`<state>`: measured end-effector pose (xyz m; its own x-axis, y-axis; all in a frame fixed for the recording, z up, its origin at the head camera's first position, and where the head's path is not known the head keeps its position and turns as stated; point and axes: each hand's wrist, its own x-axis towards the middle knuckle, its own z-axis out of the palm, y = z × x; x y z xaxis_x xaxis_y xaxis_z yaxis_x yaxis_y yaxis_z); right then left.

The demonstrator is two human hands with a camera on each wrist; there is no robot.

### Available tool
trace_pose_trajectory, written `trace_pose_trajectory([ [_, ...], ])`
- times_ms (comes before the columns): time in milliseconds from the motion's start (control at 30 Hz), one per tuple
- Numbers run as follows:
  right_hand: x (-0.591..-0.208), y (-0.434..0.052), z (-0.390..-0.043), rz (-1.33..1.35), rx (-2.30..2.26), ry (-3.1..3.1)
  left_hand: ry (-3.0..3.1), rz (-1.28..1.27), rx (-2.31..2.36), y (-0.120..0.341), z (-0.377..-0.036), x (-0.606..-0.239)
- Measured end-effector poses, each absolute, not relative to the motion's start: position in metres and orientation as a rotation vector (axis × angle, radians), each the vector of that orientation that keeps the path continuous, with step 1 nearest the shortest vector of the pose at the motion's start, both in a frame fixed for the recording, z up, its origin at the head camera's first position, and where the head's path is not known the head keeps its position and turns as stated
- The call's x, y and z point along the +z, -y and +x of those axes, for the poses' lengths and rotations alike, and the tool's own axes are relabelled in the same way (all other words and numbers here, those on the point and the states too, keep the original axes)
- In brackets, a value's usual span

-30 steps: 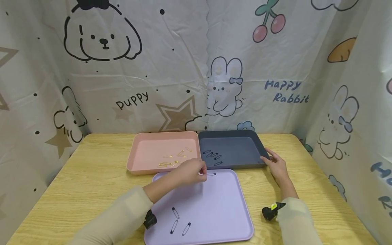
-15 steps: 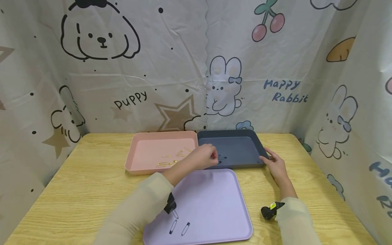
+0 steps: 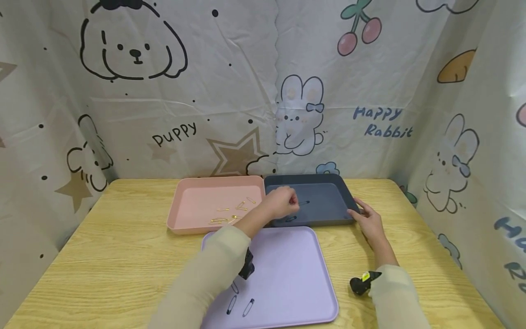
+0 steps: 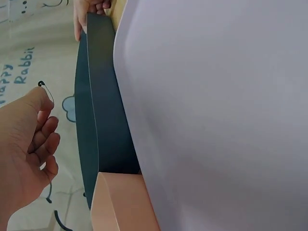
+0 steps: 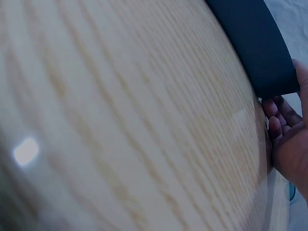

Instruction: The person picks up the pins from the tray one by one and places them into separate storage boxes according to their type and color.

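Left hand (image 3: 282,203) is over the dark tray (image 3: 328,214), fingers curled, pinching a black safety pin (image 3: 304,202) at its tip — the pin is clear of the tray floor. Another dark pin (image 3: 290,219) lies at that tray's near edge. Right hand (image 3: 370,223) rests against the dark tray's near right corner, fingers relaxed, gripping nothing. Pink tray (image 3: 193,183), far left, holds gold pins (image 3: 230,214). Three black pins (image 3: 240,304) lie on the near lilac tray (image 3: 296,274).
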<state>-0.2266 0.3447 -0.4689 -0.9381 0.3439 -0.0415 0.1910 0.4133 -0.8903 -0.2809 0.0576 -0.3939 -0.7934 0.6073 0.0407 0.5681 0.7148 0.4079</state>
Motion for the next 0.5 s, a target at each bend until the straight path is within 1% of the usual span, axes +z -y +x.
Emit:
trace_pose_trajectory([
  [500, -0.471, -0.345, -0.227, -0.481, 1.565, 2.503, -2.842, 0.920, 0.662, -0.075, -0.288, -0.393],
])
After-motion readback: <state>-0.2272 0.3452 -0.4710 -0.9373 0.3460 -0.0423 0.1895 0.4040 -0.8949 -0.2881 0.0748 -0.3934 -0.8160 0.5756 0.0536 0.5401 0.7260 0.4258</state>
